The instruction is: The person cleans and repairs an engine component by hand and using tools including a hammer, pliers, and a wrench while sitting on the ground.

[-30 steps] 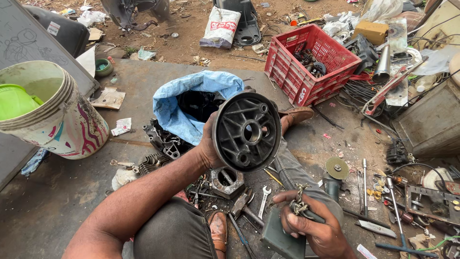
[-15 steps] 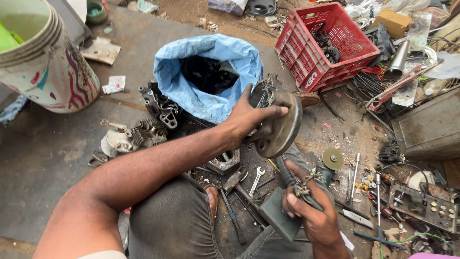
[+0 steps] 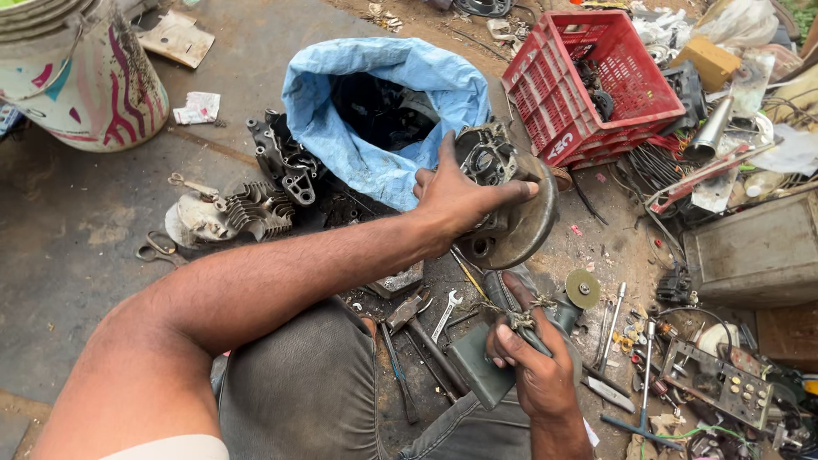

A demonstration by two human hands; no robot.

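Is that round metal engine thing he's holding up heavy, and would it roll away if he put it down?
Probably heavy for its size: the engine part looks like thick cast metal, and the left hand grips it with spread fingers. Set on its round rim, it might roll; laid flat, it likely stays put. It looks greasy, so it may be a bit slippery.

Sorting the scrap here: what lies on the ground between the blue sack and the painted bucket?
Head view: dark engine castings beside the blue sack, then bare ground and a paper scrap toward the painted bucket.
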